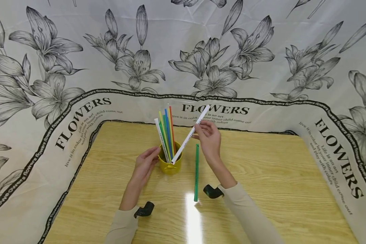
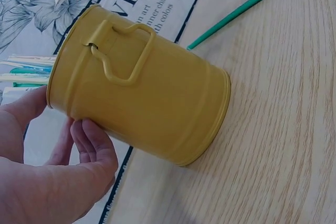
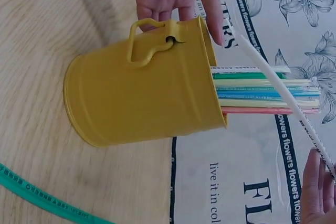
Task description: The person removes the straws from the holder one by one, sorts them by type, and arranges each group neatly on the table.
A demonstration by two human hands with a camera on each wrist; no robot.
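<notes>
A yellow metal pail with a small side handle stands upright on the table, holding several thin sticks in white, green, yellow, blue and red. My left hand holds the pail's left side, its thumb at the rim and its other fingers against the wall in the left wrist view. Between the thumb and fingers of my right hand is a slanted white stick with small print. Its lower end is over the pail's front rim; whether they touch I cannot tell. A green stick lies right of the pail.
The wood-grain table ends at the back against a white cloth printed with flowers and lettering, which also rises at both sides. Dark wrist mounts sit at both sleeves. Glare falls on the table in front.
</notes>
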